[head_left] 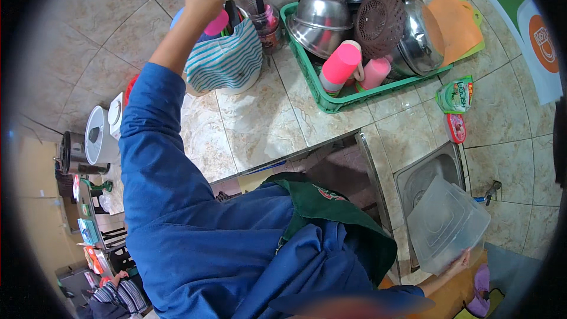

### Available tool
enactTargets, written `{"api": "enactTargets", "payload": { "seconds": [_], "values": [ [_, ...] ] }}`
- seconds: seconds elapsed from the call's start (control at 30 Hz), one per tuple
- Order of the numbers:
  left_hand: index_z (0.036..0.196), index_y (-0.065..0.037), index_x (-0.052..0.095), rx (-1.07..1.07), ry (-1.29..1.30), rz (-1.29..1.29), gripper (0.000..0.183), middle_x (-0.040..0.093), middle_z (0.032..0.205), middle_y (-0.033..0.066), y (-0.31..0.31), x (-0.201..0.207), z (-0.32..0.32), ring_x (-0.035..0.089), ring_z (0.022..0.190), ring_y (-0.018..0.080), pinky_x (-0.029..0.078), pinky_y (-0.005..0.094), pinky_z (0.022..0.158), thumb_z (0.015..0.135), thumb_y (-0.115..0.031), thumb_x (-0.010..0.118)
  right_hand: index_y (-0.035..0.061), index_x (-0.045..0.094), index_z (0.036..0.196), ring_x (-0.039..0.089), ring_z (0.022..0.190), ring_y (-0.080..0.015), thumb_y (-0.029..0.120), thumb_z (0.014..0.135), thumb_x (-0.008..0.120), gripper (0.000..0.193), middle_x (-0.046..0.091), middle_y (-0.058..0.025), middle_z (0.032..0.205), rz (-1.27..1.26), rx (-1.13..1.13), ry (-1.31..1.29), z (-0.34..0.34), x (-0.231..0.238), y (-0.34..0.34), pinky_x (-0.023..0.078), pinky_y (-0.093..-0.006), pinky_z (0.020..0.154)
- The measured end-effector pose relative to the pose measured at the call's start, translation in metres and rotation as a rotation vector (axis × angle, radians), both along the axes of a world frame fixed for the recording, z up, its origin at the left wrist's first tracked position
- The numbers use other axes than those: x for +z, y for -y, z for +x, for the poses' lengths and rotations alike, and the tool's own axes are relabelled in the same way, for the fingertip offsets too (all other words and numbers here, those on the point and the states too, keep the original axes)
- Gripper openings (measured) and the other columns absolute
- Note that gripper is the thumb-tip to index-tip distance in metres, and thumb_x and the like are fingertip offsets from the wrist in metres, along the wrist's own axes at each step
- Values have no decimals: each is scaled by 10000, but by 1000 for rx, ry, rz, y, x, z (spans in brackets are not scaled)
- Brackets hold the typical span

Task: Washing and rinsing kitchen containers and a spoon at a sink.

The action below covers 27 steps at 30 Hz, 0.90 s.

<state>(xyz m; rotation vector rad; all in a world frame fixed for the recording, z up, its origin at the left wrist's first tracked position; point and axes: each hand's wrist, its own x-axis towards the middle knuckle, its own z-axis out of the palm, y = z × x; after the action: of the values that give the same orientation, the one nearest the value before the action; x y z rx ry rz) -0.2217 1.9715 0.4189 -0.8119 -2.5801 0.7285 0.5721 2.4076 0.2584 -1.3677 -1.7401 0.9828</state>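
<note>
My left hand (204,3) is closed in a fist at the upper left, above a utensil holder wrapped in a white and teal striped cloth (227,56). A thin dark tip shows beyond the fist, and a round pink piece (218,23) sits beside the wrist; what the fingers grip is hidden. At the lower right, my right hand (458,266) grasps the lower edge of a translucent plastic container (449,221). The container is tilted and partly covers the steel sink (434,162).
A green dish basket (328,103) holds steel bowls, a brown colander (380,22) and pink-and-white cups. A jar of utensils (269,29) stands beside it. A green pouch (455,94), a pink tub (455,128) and a tap (491,192) flank the sink. Another person (115,295) appears at lower left.
</note>
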Motion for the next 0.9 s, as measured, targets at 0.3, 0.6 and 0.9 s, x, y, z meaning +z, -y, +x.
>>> {"api": "enactTargets", "payload": {
  "seconds": [0.3,0.6,0.9],
  "values": [
    [915,-62,645,43,291,-23,230,644,849,160,-69,-52,-7,617,822,353,485,449,675,761,-191,532,56,652,956,415,585,-20,256,890,557,231,550,69,739,117,-154,-90,11,-42,-164,318,-163,505],
    [965,-10,592,-545,858,628,201,627,913,120,-285,19,242,609,832,232,461,330,727,882,-169,501,89,644,858,481,619,-54,376,882,550,303,550,45,709,-21,-430,-297,53,-53,-176,364,-201,551],
    [1213,-24,460,-718,1625,377,383,528,1177,123,-458,-78,452,477,1111,204,364,322,943,937,-287,430,42,624,836,523,672,-105,248,884,552,223,598,-11,743,180,-124,-119,84,-46,-159,427,-260,633]
  ]
}}
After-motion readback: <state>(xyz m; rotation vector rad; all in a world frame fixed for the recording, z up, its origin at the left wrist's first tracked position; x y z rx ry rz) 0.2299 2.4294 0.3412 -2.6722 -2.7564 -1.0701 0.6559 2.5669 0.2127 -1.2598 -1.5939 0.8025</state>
